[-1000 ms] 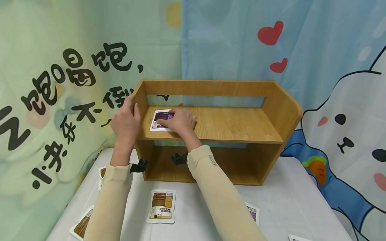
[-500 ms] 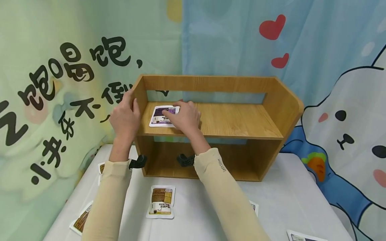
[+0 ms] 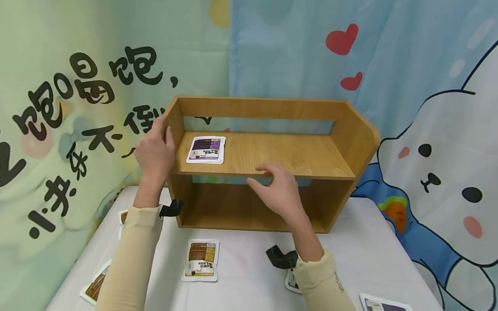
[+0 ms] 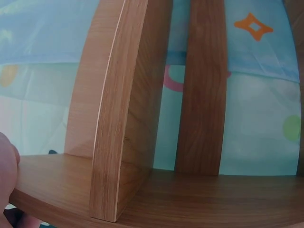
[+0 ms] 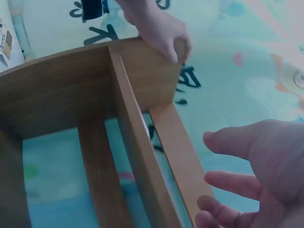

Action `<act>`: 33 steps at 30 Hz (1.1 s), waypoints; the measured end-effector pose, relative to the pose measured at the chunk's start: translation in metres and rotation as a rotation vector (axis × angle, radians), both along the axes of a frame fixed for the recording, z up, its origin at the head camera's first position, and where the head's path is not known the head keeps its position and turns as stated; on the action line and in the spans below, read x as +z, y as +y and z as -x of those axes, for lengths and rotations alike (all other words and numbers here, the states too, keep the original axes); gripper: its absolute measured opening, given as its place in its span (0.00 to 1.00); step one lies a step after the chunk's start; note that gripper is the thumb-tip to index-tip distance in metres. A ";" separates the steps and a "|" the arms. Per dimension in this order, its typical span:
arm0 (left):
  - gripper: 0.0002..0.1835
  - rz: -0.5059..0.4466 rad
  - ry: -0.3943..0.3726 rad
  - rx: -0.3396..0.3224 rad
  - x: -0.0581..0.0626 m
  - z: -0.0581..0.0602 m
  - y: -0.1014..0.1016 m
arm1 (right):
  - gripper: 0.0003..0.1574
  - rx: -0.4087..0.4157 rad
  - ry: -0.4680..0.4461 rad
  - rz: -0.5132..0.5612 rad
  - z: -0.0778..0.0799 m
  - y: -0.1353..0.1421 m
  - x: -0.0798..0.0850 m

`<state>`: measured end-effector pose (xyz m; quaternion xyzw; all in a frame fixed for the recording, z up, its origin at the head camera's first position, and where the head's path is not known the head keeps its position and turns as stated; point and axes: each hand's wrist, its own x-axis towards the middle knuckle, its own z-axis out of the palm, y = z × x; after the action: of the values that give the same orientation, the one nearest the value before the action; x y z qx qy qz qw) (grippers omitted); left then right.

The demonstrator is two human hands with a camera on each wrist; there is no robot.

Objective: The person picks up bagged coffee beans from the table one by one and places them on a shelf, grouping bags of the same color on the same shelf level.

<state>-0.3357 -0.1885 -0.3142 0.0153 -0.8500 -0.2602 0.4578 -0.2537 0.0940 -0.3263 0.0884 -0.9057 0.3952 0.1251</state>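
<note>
A two-tier wooden desktop shelf (image 3: 280, 151) stands on the white table. My left hand (image 3: 155, 151) grips the upper front edge of its left side panel, thumb on the inner side, as the right wrist view also shows. A flat white-edged pouch with a purple label (image 3: 205, 150) lies on the upper board at its left end. My right hand (image 3: 278, 190) holds nothing; its fingers are spread and lightly bent in front of the upper board's edge. In the right wrist view, thumb and fingers (image 5: 232, 185) are apart.
A brown-label pouch (image 3: 201, 260) lies on the table before the shelf. More brown pouches (image 3: 95, 285) lie at the left, partly behind the left sleeve. At the right lie a pouch (image 3: 291, 283) half hidden by the right sleeve and another pouch (image 3: 383, 303). Printed curtains hang behind.
My right hand has let go of the purple pouch and moved right and toward me, off the upper board. The pouch stays on the board. My left hand keeps its grip on the side panel.
</note>
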 end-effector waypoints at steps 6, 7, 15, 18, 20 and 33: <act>0.18 -0.001 -0.020 -0.001 -0.002 -0.001 -0.001 | 0.28 -0.048 -0.081 -0.011 -0.028 0.046 -0.029; 0.18 0.001 -0.023 -0.005 -0.002 -0.001 -0.001 | 0.28 -0.064 -0.094 -0.015 -0.032 0.054 -0.035; 0.17 -0.003 0.002 -0.013 -0.005 0.000 0.004 | 0.31 -0.178 -0.265 -0.014 -0.056 0.105 -0.077; 0.17 0.000 0.015 -0.003 -0.004 -0.001 0.002 | 0.33 -0.226 -0.325 -0.025 -0.060 0.119 -0.095; 0.17 -0.002 0.011 0.006 -0.004 -0.002 0.000 | 0.34 -0.261 -0.361 -0.035 -0.063 0.128 -0.105; 0.18 -0.013 -0.007 0.003 -0.003 -0.004 0.006 | 0.34 -0.320 -0.501 -0.030 -0.079 0.163 -0.183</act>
<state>-0.3313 -0.1826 -0.3173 0.0205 -0.8500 -0.2647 0.4550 -0.1746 0.2572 -0.5096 -0.1538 -0.9166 0.3667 -0.0428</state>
